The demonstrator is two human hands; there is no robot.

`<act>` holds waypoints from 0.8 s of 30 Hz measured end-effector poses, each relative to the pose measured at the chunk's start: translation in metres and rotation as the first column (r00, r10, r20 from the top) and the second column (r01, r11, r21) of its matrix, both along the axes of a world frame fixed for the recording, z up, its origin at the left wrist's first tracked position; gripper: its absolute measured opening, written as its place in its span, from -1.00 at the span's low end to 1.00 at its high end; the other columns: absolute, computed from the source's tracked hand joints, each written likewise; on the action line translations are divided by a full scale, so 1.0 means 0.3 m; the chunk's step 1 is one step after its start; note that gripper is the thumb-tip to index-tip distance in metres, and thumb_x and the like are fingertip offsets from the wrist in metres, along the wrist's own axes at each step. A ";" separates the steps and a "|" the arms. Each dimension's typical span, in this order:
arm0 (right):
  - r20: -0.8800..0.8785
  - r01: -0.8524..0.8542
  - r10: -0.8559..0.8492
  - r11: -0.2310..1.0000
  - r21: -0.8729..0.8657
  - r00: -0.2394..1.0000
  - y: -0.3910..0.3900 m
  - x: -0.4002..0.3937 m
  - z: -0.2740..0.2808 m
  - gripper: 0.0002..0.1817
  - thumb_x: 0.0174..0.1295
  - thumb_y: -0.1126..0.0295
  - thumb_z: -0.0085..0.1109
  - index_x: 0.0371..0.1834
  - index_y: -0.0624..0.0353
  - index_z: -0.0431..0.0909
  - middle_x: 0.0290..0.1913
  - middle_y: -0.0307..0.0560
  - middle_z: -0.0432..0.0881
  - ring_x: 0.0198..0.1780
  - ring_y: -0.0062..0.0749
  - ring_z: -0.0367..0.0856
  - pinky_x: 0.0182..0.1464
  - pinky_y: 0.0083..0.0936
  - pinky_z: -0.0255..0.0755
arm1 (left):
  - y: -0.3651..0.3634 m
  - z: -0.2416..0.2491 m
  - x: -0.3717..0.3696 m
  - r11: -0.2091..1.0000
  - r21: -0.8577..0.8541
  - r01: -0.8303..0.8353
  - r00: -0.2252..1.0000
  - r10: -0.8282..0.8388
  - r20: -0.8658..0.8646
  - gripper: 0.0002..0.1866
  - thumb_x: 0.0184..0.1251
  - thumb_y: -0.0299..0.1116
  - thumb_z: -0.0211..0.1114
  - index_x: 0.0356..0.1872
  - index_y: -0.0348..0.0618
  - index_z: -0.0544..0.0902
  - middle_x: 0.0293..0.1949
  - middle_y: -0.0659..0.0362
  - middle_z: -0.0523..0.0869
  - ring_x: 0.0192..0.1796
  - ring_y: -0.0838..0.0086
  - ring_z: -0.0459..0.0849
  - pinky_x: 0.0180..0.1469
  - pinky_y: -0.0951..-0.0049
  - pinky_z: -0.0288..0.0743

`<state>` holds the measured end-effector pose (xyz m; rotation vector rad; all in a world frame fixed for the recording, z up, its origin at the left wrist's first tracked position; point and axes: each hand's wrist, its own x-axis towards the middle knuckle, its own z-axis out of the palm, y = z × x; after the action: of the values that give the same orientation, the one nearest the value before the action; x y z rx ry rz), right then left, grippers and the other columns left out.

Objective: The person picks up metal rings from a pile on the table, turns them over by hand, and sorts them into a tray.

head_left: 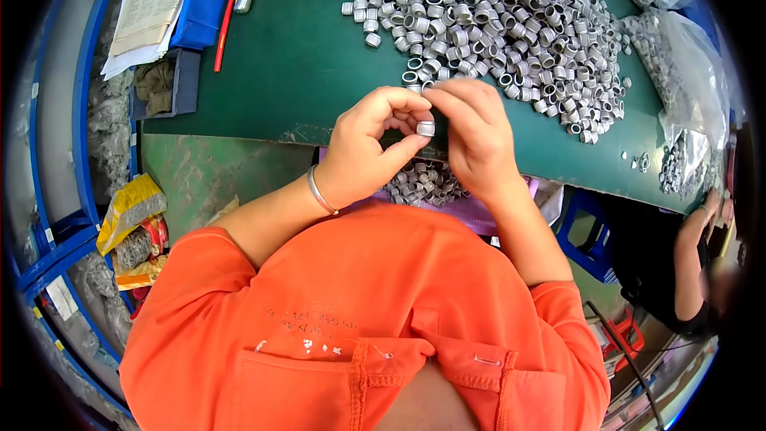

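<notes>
A small grey metal ring is pinched between the thumb and fingers of my left hand, just over the table's front edge. My right hand is beside it on the right, its fingers bent and pressed together near the ring; whatever its fingertips hold, if anything, is hidden. Beyond both hands a large pile of similar metal rings lies on the green table. Below the hands, more rings lie in a pink container in front of my body.
Clear plastic bags of parts lie at the right. A co-worker's arm is at the lower right, near a blue stool. At the left are a blue tray, a grey bin, a red pen and shelving.
</notes>
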<state>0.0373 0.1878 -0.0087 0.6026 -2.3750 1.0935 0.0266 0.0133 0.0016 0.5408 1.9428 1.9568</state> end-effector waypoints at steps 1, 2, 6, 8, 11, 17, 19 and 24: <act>-0.013 -0.006 0.008 0.995 0.103 1.000 -0.009 -0.017 -0.004 -0.64 -0.11 0.55 0.15 -0.14 0.17 0.55 -0.13 -0.12 0.56 -0.12 -0.17 0.52 -0.07 -0.28 0.39 | -0.004 -0.005 0.000 0.998 -0.067 -0.001 0.990 -0.008 -0.144 -0.64 0.15 -0.71 0.22 -0.02 -0.30 0.40 -0.18 0.13 0.57 -0.10 0.50 0.59 -0.05 0.52 0.52; -0.014 -0.008 0.009 0.995 0.101 1.000 -0.016 -0.020 -0.010 -0.64 -0.11 0.55 0.15 -0.14 0.17 0.55 -0.13 -0.12 0.56 -0.12 -0.17 0.52 -0.07 -0.28 0.39 | -0.007 -0.005 0.003 0.998 -0.069 -0.003 0.989 -0.007 -0.146 -0.64 0.15 -0.71 0.22 -0.02 -0.30 0.40 -0.18 0.13 0.57 -0.10 0.50 0.59 -0.05 0.52 0.52; 0.025 0.013 -0.019 0.974 0.226 1.000 -0.010 -0.010 -0.018 -0.63 -0.10 0.51 0.17 -0.12 0.10 0.55 -0.07 -0.22 0.54 -0.07 -0.22 0.49 -0.08 -0.33 0.36 | -0.020 0.005 0.001 0.984 -0.171 -0.057 0.924 -0.013 -0.382 -0.65 0.09 -0.71 0.26 -0.08 -0.29 0.44 -0.21 0.11 0.60 -0.16 0.48 0.62 -0.10 0.51 0.53; 0.046 0.020 -0.031 0.972 0.235 0.998 0.017 0.013 -0.021 -0.65 -0.09 0.51 0.17 -0.13 0.10 0.55 -0.10 -0.22 0.54 -0.08 -0.22 0.49 -0.10 -0.34 0.36 | -0.024 0.020 -0.013 0.978 -0.191 -0.084 0.819 -0.042 -0.573 -0.71 0.00 -0.71 0.32 -0.21 -0.25 0.55 -0.27 0.10 0.64 -0.22 0.42 0.65 -0.19 0.52 0.54; 0.112 0.020 -0.033 0.993 0.119 0.993 0.065 0.042 -0.021 -0.64 -0.08 0.60 0.18 -0.13 0.14 0.55 -0.13 -0.13 0.55 -0.09 -0.18 0.50 -0.08 -0.33 0.37 | -0.041 0.029 -0.006 0.974 -0.224 0.037 0.874 -0.140 -0.465 -0.83 -0.02 -0.67 0.35 -0.38 -0.22 0.64 -0.25 0.09 0.69 -0.25 0.37 0.66 -0.26 0.49 0.56; 0.218 0.303 -0.273 0.946 -0.113 0.937 0.160 0.095 -0.016 -0.82 0.06 0.63 0.16 -0.23 0.27 0.55 -0.20 0.02 0.54 -0.21 -0.15 0.54 -0.16 -0.41 0.43 | -0.089 0.023 -0.011 0.886 -0.378 0.269 0.858 -0.399 -0.324 -0.88 0.08 -0.65 0.22 -0.36 -0.25 0.66 -0.16 0.06 0.65 -0.27 0.38 0.65 -0.25 0.51 0.53; 0.258 0.296 -0.263 0.950 -0.100 0.930 0.143 0.105 -0.009 -0.81 0.05 0.61 0.19 -0.23 0.27 0.55 -0.21 0.03 0.53 -0.21 -0.14 0.53 -0.15 -0.41 0.43 | -0.063 0.038 -0.011 0.889 -0.378 0.258 0.877 -0.380 -0.294 -0.88 0.08 -0.64 0.23 -0.35 -0.25 0.65 -0.17 0.09 0.62 -0.31 0.42 0.62 -0.28 0.53 0.51; 0.176 0.228 -0.253 0.962 0.151 0.951 0.108 0.086 -0.008 -0.73 -0.08 0.54 0.35 -0.26 0.25 0.55 -0.24 -0.03 0.52 -0.23 -0.20 0.51 -0.20 -0.45 0.42 | 0.021 0.026 -0.027 0.931 -0.348 0.107 0.911 -0.233 -0.341 -0.84 0.09 -0.62 0.26 -0.27 -0.25 0.61 -0.25 0.18 0.56 -0.42 0.60 0.54 -0.42 0.64 0.41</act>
<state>0.0631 0.2203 -0.0112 0.2448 -2.6190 0.9321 0.0184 0.0196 0.0094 1.0169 2.2916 1.4607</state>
